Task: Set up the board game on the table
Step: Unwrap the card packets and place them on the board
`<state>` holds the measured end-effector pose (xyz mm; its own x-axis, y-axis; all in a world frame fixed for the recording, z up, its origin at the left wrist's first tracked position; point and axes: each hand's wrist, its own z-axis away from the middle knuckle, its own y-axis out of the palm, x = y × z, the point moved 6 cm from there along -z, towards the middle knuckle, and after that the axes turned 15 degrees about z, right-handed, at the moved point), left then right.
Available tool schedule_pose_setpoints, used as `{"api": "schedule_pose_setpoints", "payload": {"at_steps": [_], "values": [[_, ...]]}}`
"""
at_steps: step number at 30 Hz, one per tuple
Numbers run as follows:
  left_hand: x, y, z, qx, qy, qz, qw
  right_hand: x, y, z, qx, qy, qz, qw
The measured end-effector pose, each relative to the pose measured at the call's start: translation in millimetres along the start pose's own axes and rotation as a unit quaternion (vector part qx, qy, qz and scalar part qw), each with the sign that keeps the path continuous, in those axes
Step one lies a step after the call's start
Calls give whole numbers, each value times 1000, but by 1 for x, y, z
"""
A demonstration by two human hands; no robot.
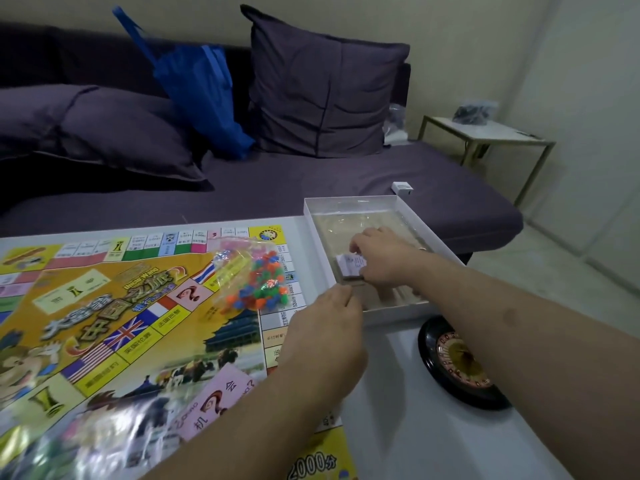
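The game board (104, 306), yellow with flags and coloured squares, lies unfolded on the white table (415, 427). A clear bag of small coloured plastic pieces (254, 277) lies on the board's right part. A pink card stack (221, 400) lies near the board's front. The open white game box (391, 315) stands at the table's right. My right hand (384, 259) is inside the box and grips a small stack of white cards (351, 264). My left hand (329, 332) hovers at the box's left wall with fingers curled; whether it holds anything is hidden.
A black roulette wheel (460, 365) sits on the table right of my forearms. Behind the table is a purple sofa (311, 181) with cushions, a blue bag (201, 88) and a small white box (401, 188). A side table (485, 133) stands far right.
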<state>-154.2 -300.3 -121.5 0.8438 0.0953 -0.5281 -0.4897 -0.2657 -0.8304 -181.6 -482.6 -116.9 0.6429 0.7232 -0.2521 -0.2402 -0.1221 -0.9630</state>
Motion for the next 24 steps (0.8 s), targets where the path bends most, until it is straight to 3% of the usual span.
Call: {"api": "schedule_pose_setpoints", "payload": {"at_steps": [5, 11, 16, 24], "values": [[-1, 2, 1, 1, 0, 2, 1000, 5, -5, 2, -5, 15, 59, 998], [-2, 2, 2, 7, -1, 3, 1000, 3, -8, 5, 33, 24, 21, 999], [-3, 4, 1, 24, -12, -13, 1000, 4, -14, 7, -29, 25, -28, 999], [-6, 2, 2, 33, -9, -28, 999, 0, -14, 18, -25, 4, -56, 998]]}}
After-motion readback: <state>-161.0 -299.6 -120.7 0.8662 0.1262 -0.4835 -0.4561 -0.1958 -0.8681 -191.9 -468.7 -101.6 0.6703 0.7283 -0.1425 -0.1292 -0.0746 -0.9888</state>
